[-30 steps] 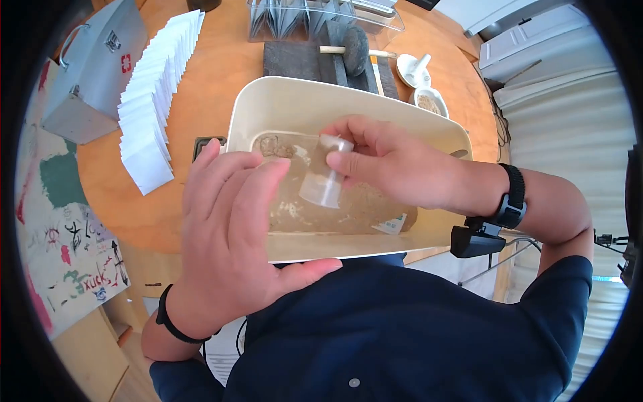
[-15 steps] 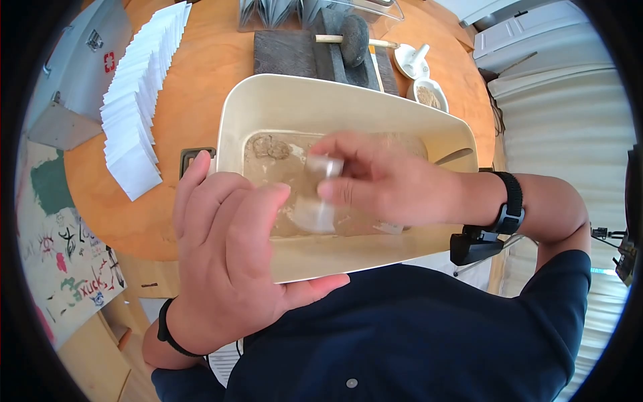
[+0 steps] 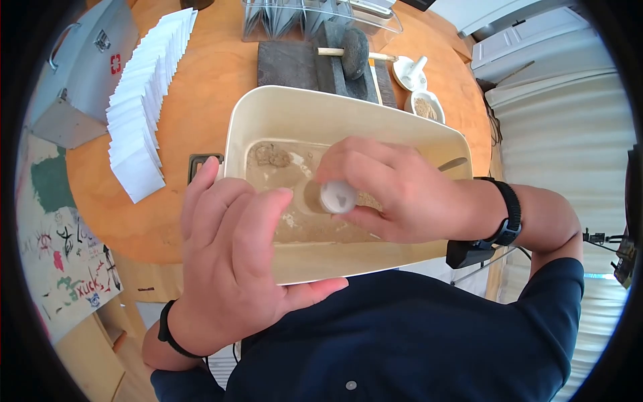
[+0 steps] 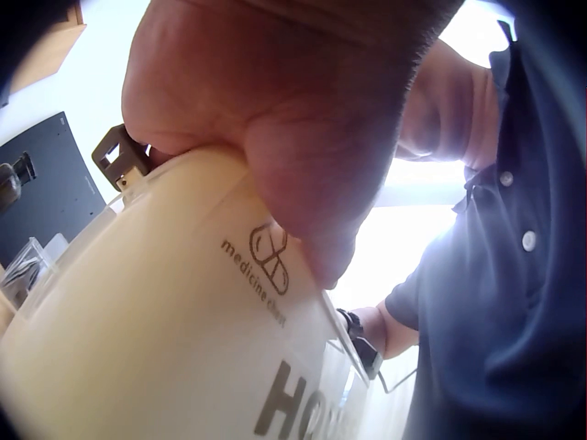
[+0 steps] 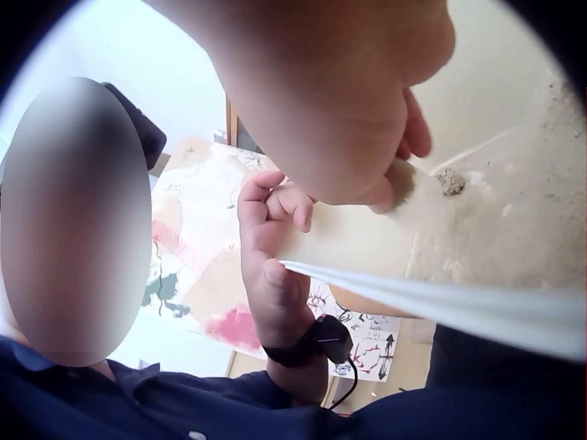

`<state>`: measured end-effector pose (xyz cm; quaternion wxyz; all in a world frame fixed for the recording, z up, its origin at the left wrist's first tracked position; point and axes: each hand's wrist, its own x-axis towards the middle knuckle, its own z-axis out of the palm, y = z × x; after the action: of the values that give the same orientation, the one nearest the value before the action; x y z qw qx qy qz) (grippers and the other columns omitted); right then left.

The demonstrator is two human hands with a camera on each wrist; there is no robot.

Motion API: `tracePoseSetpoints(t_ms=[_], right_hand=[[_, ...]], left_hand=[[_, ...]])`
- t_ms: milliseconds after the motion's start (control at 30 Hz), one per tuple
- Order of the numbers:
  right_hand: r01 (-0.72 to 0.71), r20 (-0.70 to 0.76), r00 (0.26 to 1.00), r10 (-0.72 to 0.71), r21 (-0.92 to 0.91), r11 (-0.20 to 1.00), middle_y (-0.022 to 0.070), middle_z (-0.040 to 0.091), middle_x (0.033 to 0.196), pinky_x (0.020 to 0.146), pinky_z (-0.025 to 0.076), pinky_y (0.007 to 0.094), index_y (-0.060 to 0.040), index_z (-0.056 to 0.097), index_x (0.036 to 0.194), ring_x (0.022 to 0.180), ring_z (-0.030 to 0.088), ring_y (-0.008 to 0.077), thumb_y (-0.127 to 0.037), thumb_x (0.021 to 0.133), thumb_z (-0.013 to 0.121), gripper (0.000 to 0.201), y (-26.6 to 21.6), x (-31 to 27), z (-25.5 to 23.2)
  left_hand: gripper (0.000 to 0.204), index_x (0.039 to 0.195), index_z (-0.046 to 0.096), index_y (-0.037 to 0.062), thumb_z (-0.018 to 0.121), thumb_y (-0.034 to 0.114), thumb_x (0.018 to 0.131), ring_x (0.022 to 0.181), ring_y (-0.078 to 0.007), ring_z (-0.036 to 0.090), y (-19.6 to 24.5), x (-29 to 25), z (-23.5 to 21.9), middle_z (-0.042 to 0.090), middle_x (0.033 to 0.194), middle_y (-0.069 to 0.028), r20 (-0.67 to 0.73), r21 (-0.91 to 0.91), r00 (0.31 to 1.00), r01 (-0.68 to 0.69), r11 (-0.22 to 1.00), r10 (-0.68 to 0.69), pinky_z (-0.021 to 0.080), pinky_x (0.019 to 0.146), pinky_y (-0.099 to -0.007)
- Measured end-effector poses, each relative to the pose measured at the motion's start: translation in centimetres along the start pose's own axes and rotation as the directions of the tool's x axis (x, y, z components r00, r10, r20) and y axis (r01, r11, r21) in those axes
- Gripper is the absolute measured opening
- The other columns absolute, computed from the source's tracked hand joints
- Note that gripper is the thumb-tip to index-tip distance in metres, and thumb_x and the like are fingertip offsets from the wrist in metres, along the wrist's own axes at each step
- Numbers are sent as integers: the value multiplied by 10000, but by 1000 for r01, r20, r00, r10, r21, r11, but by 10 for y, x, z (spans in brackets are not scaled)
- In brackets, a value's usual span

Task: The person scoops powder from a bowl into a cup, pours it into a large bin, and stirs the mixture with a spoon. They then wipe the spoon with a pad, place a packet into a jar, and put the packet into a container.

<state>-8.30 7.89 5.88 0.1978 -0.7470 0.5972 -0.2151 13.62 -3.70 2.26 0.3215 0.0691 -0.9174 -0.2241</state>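
My left hand (image 3: 231,244) grips the left end of a cream plastic box (image 3: 295,261), its thumb along the near rim. The box is marked "medicine chest" on the outside, seen in the left wrist view, and tilts in the hand. Inside it, my right hand (image 3: 402,191) pinches a small clear plastic cup (image 3: 338,197) by its sides. The cup's round base faces the head camera, and its mouth points down toward fine brown powder (image 3: 274,174) spread over the box floor. In the right wrist view the hand mostly hides the cup.
White paper packets (image 3: 137,147) lie fanned at left beside a metal case (image 3: 84,80). Behind the box stand a dark stone mill (image 3: 345,77) with a wooden-handled wheel, a white bowl (image 3: 429,107) of powder, and its lid (image 3: 407,72). A spoon handle (image 3: 452,164) leans inside the box.
The right hand has turned the cup from lying sideways, mouth toward the near side, to base up. It stays inside the box. The left hand keeps its hold.
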Motion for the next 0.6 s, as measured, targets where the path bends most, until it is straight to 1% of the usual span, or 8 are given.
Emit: tracePoseSetpoints(t_ms=[133,333,367,400,433,467,500,600], right_hand=[[-49,36,998,50,-23,999,148,625,1069,816,534,377,-26,553,1106,958,635,351,-4,760,782,416,-2,7,-15],[187,-77,979,-190,-42,982,111,630,1075,741,537,412,-35,571,1152,919,644,319,-51,787,748,406,-6,18,-26],[-28,-59,997,40,195,980,105,640,1058,742,534,395,-28,584,1160,909,651,276,-95,814,746,387,-8,16,-20],[-240,9,966,260,411,879,98,650,1041,742,531,378,-22,596,1167,899,658,234,-138,842,744,375,-9,15,-17],[-243,3,964,265,411,879,98,650,1041,742,531,378,-22,596,1167,899,658,234,-138,842,744,375,-9,17,-15],[-439,189,898,398,454,775,77,641,1061,776,529,334,1,575,1216,936,644,179,-150,886,732,395,-9,20,-13],[-624,373,781,500,453,637,56,633,1080,809,527,289,23,553,1264,973,630,123,-161,930,720,416,-8,23,-11],[-689,463,722,514,418,592,58,627,1049,771,520,276,30,549,1276,896,635,115,-222,961,684,426,1,31,-14]], left_hand=[[939,1275,456,26,853,606,652,883,-282,494,-1,1,0,469,866,-68,-4,-16,1000,3,1000,-3,317,1104,-620],[939,1259,470,26,864,605,633,873,-273,494,-1,0,2,468,861,-63,-22,-32,1000,17,999,-18,314,1105,-615],[939,1259,470,26,864,605,633,873,-273,494,0,-1,1,468,861,-63,-19,-34,1000,17,999,-17,314,1105,-615],[941,1256,472,27,863,609,630,878,-276,497,0,-1,1,467,861,-64,-16,-31,1000,21,999,-22,313,1105,-616],[943,1254,473,27,863,612,627,883,-279,501,0,0,2,465,861,-64,-13,-28,1000,23,999,-23,313,1106,-617],[943,1254,473,27,863,612,627,883,-279,501,-1,0,1,465,861,-64,-10,-35,1000,17,999,-17,313,1106,-617],[947,1259,472,27,860,618,629,895,-282,504,-1,0,0,464,860,-64,3,-23,1000,28,999,-28,309,1110,-620],[957,1271,469,27,853,629,633,919,-290,510,0,-1,-2,463,861,-62,24,-31,999,30,999,-29,300,1118,-627]])
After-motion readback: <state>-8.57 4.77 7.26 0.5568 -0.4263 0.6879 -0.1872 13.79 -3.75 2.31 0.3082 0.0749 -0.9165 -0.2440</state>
